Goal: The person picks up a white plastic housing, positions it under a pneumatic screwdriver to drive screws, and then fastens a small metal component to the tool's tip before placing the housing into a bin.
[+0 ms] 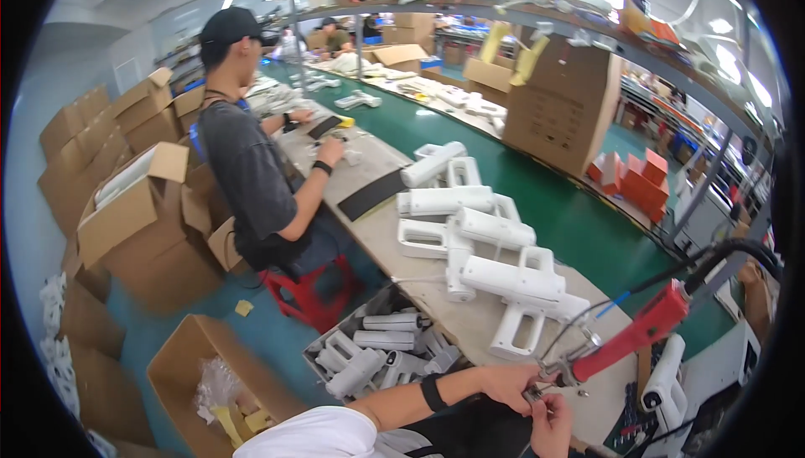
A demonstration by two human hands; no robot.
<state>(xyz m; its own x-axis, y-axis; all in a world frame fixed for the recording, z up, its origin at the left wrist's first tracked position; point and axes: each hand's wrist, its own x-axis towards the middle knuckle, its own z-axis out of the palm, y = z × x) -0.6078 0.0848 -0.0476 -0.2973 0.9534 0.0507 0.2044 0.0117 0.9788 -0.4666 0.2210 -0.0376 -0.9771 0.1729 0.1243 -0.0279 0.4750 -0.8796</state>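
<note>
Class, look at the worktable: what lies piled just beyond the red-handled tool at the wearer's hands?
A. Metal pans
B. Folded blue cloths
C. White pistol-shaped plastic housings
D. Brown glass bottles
C: white plastic housings with pistol-style grips lie heaped on the tan worktable, just beyond the red-handled tool.

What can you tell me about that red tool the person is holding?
The red tool is a powered screwdriver with a glossy red plastic body and a metal tip. It lies slanted, tip down and to the left, with black cables running from its upper end. The left hand grips it near the tip, over the workbench; the right hand is just below.
</note>
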